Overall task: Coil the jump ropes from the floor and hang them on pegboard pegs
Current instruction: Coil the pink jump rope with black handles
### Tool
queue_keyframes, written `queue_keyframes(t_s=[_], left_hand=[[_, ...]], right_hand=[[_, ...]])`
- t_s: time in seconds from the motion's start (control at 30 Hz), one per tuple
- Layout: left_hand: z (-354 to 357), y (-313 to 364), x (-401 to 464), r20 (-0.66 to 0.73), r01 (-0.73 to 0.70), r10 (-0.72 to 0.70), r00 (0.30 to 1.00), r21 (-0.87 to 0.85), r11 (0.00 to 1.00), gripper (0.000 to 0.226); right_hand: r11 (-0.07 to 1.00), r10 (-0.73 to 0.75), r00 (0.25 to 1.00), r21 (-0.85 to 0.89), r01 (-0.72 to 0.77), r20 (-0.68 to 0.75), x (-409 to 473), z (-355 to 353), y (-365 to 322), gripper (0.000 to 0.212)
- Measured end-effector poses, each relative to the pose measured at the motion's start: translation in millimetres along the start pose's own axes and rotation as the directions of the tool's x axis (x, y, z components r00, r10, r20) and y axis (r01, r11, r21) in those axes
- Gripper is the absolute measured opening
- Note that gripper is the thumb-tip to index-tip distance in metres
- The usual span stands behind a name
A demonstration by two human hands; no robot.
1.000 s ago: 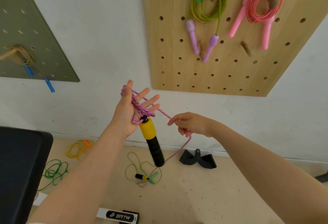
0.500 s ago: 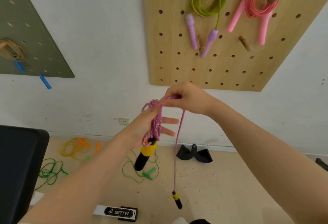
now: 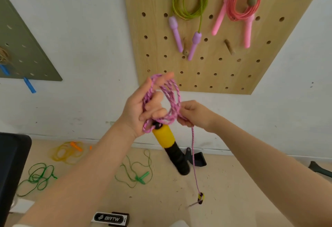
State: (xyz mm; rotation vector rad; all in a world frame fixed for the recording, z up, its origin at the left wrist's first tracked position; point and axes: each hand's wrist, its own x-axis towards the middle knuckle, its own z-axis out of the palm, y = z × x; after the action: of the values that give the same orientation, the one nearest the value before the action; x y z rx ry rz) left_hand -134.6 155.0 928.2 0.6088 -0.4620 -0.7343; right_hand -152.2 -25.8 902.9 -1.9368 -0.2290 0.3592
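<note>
- Head view, risk: loops of the pink jump rope [image 3: 169, 99] sit loosely over the left hand [image 3: 142, 108], so they could slide off the fingertips and undo the coil if that hand tips or spreads wider.
- Dangling tail, with the far handle [image 3: 200, 198] near the floor [image 3: 233, 190], could swing or snag and tug the coil out of shape.
- Yellow-and-black handle [image 3: 168, 144] hangs below the left palm; its weight may drag the loops down.
- Left fingers [image 3: 154, 100] are partly curled, loosely holding the coil wound around them.
- Right hand [image 3: 195, 114] pinches the strand just beside the coil, fingers clenched on it.
- Wooden pegboard [image 3: 224, 68] above has a bare peg [image 3: 229, 46] for hanging.
</note>
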Motion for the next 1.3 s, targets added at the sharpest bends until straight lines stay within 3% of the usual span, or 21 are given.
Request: queue_keyframes(t_s=[0.07, 0.13, 0.17, 0.23, 0.3, 0.4, 0.5, 0.57, 0.67, 0.8, 0.87, 0.93, 1.03, 1.1, 1.17, 1.23, 1.3], left_hand=[[1, -1, 8, -0.228, -0.122, 0.118, 0.966, -0.002, 0.993, 0.039], [-8, -5, 15, -0.494, -0.171, 0.183, 0.850, 0.069, 0.983, 0.022], [-15, -7, 18, -0.583, -0.161, 0.203, 0.787, 0.123, 0.979, 0.024], [-33, -10, 21, -0.662, -0.111, 0.228, 0.714, 0.215, 0.970, 0.033], [-47, -15, 21, -0.700, 0.006, 0.225, 0.678, 0.312, 0.950, 0.042], [-47, -34, 20, -0.687, 0.220, 0.162, 0.709, 0.434, 0.874, 0.044], [-27, -58, 25, -0.583, 0.384, -0.025, 0.812, 0.502, 0.775, 0.036], [-6, -68, 28, -0.520, 0.457, -0.153, 0.840, 0.529, 0.715, 0.042], [24, -72, 34, -0.403, 0.515, -0.350, 0.846, 0.442, 0.735, 0.065], [45, -67, 39, -0.274, 0.514, -0.442, 0.854, 0.314, 0.798, 0.059], [48, -64, 39, -0.244, 0.475, -0.416, 0.876, 0.296, 0.828, 0.054], [51, -61, 36, -0.204, 0.396, -0.351, 0.914, 0.254, 0.882, 0.050], [52, -59, 30, -0.197, 0.171, -0.139, 0.970, 0.155, 0.973, 0.042], [53, -60, 27, -0.286, -0.044, 0.055, 0.957, 0.046, 0.998, 0.037], [48, -61, 26, -0.454, -0.240, 0.237, 0.859, 0.052, 0.969, 0.039], [39, -65, 24, -0.568, -0.270, 0.319, 0.759, 0.173, 0.947, 0.050], [31, -78, 23, -0.617, -0.147, 0.289, 0.732, 0.272, 0.951, 0.044]], right_hand=[[0.988, 0.048, 0.998, -0.148, -0.040, 0.046, -6, -1, 5, 0.033], [0.978, 0.087, 0.993, -0.199, -0.069, 0.084, -10, -4, 5, 0.028], [0.978, 0.121, 0.983, -0.189, -0.093, 0.140, -14, -6, 5, 0.026], [0.962, 0.201, 0.937, -0.236, -0.134, 0.287, -20, -12, 2, 0.030], [0.928, 0.219, 0.906, -0.365, -0.077, 0.364, -27, -19, -4, 0.035], [0.898, 0.059, 0.943, -0.430, 0.093, 0.328, -31, -29, -13, 0.029], [0.909, -0.095, 0.977, -0.383, 0.163, 0.192, -31, -44, -21, 0.030], [0.927, -0.185, 0.978, -0.314, 0.207, 0.097, -32, -59, -22, 0.027], [0.946, -0.250, 0.968, -0.211, 0.247, 0.014, -36, -76, -16, 0.014], [0.943, -0.325, 0.943, -0.106, 0.317, -0.071, -41, -81, -6, 0.012], [0.964, -0.265, 0.963, -0.015, 0.266, 0.039, -43, -81, 0, 0.016], [0.980, -0.171, 0.970, 0.133, 0.149, 0.171, -47, -78, 7, 0.034], [0.964, -0.130, 0.971, 0.255, 0.077, 0.199, -53, -74, 18, 0.033], [0.986, -0.079, 0.981, 0.161, 0.050, 0.179, -57, -75, 35, 0.028], [0.999, 0.037, 0.984, -0.002, -0.038, 0.177, -65, -77, 52, 0.027], [0.982, 0.150, 0.963, -0.150, -0.118, 0.226, -75, -74, 64, 0.029], [0.937, 0.245, 0.917, -0.318, -0.141, 0.316, -84, -66, 63, 0.028]])
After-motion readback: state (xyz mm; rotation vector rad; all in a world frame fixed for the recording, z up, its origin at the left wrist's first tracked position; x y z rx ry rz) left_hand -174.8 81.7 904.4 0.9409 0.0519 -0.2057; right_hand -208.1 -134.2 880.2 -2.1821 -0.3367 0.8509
